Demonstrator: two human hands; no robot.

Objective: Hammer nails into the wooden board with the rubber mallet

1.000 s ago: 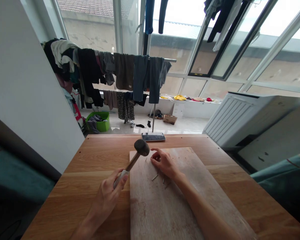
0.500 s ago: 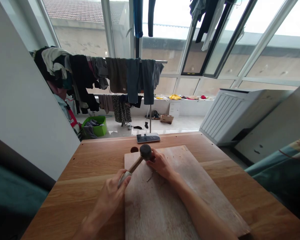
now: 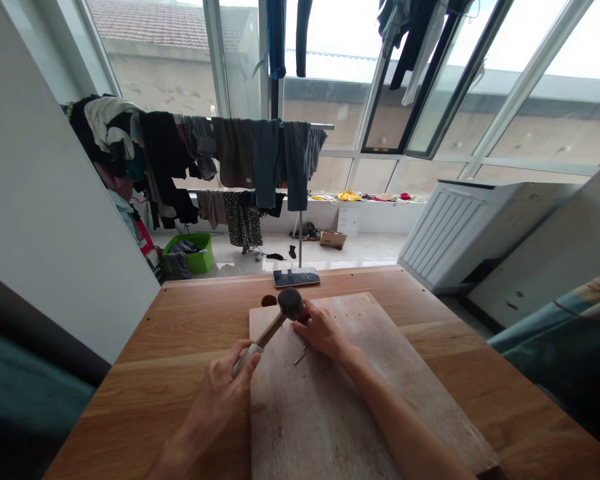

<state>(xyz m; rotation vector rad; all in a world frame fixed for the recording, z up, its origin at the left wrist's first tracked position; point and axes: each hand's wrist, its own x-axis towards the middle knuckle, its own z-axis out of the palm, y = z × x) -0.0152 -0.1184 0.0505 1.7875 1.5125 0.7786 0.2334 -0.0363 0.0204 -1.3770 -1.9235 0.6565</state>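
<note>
The person's left hand (image 3: 220, 393) is wrapped tight around the pale end of a mallet's handle, down at the near left edge of a worn wooden board (image 3: 330, 400). The mallet (image 3: 275, 321) slants up and away from that grip, and its dark rubber head hangs low over the far left part of the board, right against the fingertips of the other hand.

The right hand (image 3: 320, 331) rests on the board with its fingers curled down and pinched together near the mallet head. Whatever it pinches is too small to make out, so I cannot tell whether it holds anything. Just below that hand a loose nail (image 3: 301, 357) lies flat on the board, and a few more small bits lie beside it, too fine to name.

The board lies on a light wooden bench (image 3: 180, 333), slightly skewed to its edges. A round dark hole (image 3: 269, 301) in the bench shows just beyond the board's far left corner. Farther on, at the bench's back edge, a phone (image 3: 296, 277) lies flat with its screen up.

Past the bench a drying rack (image 3: 260, 160) sags with dark clothes in front of tall windows, and a green basket (image 3: 193, 252) sits on the floor beneath it. A white ribbed panel (image 3: 455, 227) leans off to the right.
</note>
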